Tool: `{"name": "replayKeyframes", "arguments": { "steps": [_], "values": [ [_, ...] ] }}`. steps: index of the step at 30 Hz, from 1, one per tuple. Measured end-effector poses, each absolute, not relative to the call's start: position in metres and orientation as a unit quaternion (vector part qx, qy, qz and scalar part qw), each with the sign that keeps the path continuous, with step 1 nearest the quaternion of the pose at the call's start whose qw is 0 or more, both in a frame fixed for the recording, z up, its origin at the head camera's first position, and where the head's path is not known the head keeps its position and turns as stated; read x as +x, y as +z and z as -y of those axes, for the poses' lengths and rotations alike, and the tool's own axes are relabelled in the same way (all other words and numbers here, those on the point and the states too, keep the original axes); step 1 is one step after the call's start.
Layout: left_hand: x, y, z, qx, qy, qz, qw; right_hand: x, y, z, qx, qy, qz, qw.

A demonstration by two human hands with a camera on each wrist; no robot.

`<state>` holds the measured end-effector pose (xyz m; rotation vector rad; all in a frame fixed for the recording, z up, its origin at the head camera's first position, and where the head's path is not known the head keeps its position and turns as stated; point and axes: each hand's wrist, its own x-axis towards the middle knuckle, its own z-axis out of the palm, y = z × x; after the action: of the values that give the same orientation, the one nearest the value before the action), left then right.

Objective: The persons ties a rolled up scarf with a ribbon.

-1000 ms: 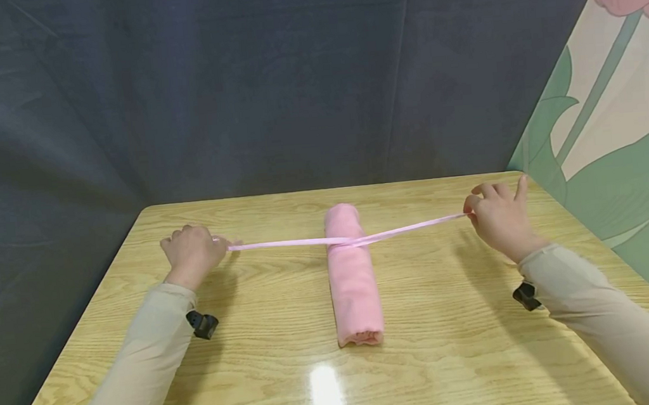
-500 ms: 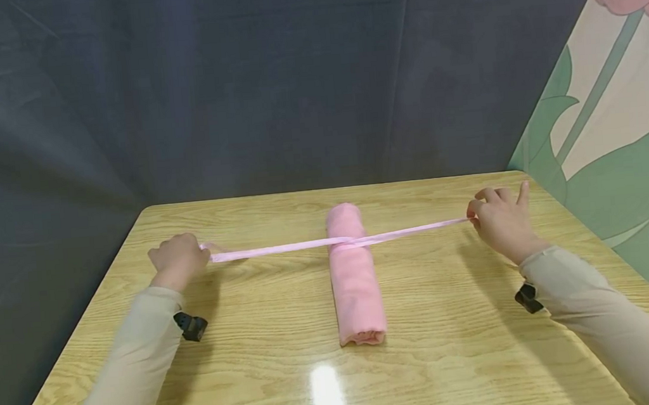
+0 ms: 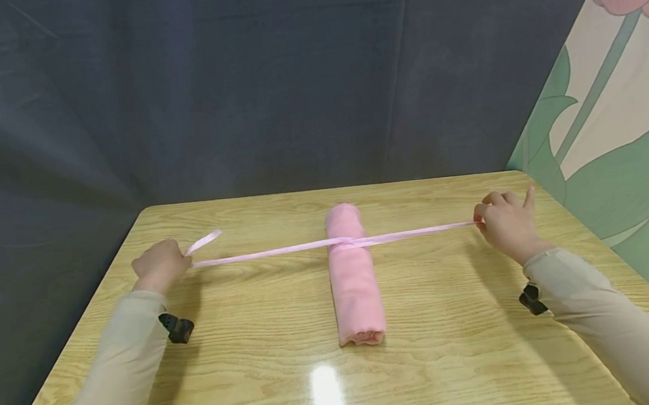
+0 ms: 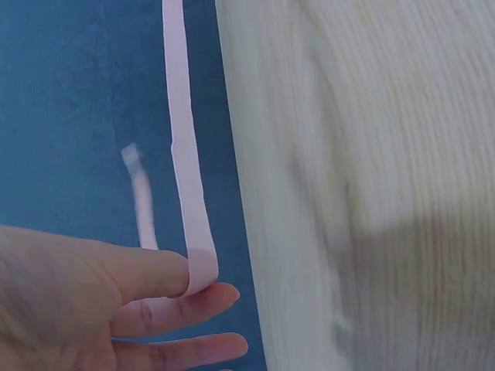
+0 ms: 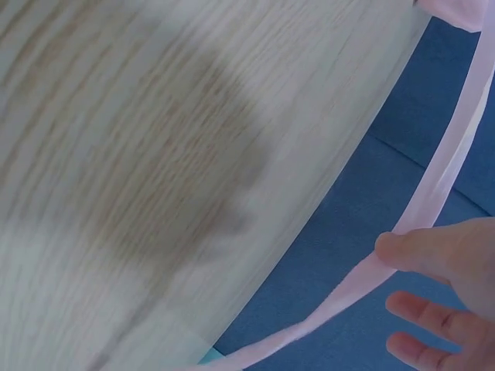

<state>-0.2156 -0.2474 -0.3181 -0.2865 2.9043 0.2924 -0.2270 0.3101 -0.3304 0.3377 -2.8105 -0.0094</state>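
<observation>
A rolled pink towel lies lengthwise on the table, with a pale pink ribbon crossing over itself on its upper half. My left hand pinches one side of the ribbon between thumb and forefinger, and a short loose end sticks up past it. In the left wrist view the ribbon bends round the thumb. My right hand pinches the other side, its little finger raised. In the right wrist view a length of ribbon trails beyond the thumb. Both halves stretch nearly straight above the table.
The wooden table has its far edge against a dark blue curtain. At the right stands a wall with a painted tulip. Small black wrist cameras hang under both sleeves.
My left hand has moved left and slightly toward me, drawing out its side of the ribbon; a loose end now shows above it. My right hand has shifted slightly right. The towel stays almost in place.
</observation>
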Motion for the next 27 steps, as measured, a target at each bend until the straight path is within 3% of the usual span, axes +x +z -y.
{"name": "replayKeyframes", "arguments": {
  "steps": [27],
  "values": [
    [-0.215, -0.331, 0.257, -0.127, 0.108, -0.975, 0.146, -0.227, -0.342, -0.321, 0.112, -0.016, 0.992, 0.058]
  ]
}}
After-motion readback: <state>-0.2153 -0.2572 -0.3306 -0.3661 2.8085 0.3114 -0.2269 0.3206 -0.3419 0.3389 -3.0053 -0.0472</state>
